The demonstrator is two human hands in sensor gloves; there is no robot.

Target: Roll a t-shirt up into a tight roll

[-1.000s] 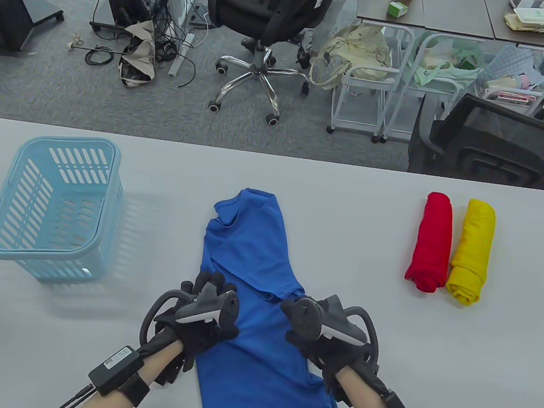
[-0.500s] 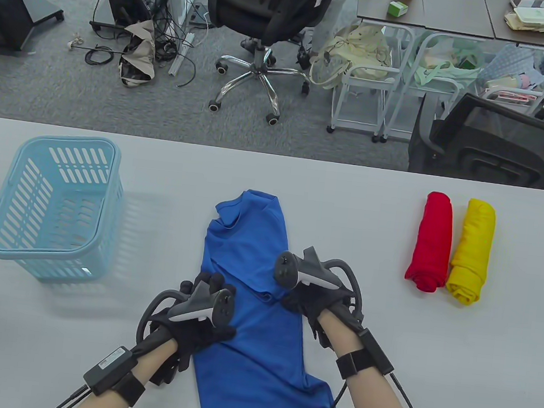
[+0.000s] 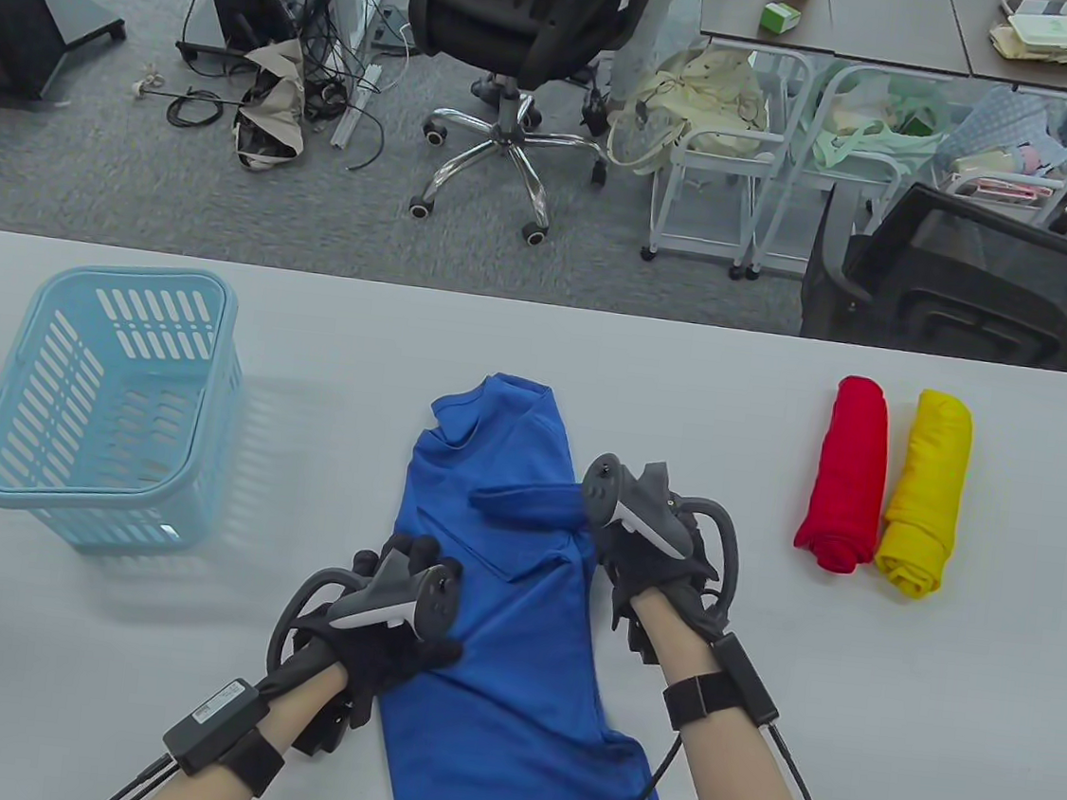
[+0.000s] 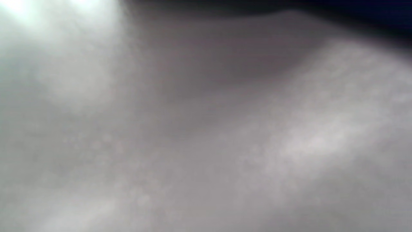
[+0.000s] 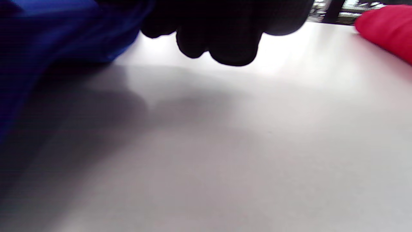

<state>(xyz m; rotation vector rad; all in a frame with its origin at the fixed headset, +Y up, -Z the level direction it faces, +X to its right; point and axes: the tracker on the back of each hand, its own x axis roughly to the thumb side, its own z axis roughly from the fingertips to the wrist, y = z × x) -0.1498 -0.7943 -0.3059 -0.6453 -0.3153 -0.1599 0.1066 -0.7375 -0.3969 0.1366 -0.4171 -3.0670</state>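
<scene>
Table view: blue t-shirt [image 3: 494,596] laid lengthwise mid-table, collar at far end, hem running off near edge. Left hand [image 3: 386,628] flat on shirt's left edge, fingers straight, pressing cloth down, gripping nothing. Right hand [image 3: 646,550] at shirt's right edge, further up than left hand, fingers curled round a fold of blue cloth; sleeve flap [image 3: 527,504] lifted off the shirt body, sticking out leftward from that hand. Tracker on back of each hand, cables trailing off both wrists. Red roll [image 3: 845,476] and yellow roll [image 3: 926,494] well right of right hand, touching side by side. Light-blue basket [image 3: 109,403] well left of left hand, tipped on its side, opening facing away from the hands. Grey table [image 3: 892,705] under all of it.

Left wrist view: blurred grey only, nothing sharp enough to name. Thin dark blue strip at top right corner, probably shirt, cannot tell. Hand's fingers not visible here.

Right wrist view: gloved fingers [image 5: 222,35] hanging in from top edge, curled, dark. Blue shirt cloth [image 5: 58,42] bunched just left of them and touching. Exact pinch point hidden in shadow. Red roll's end [image 5: 386,30] at far right, apart from hand. Bare table surface [image 5: 225,154] below.
</scene>
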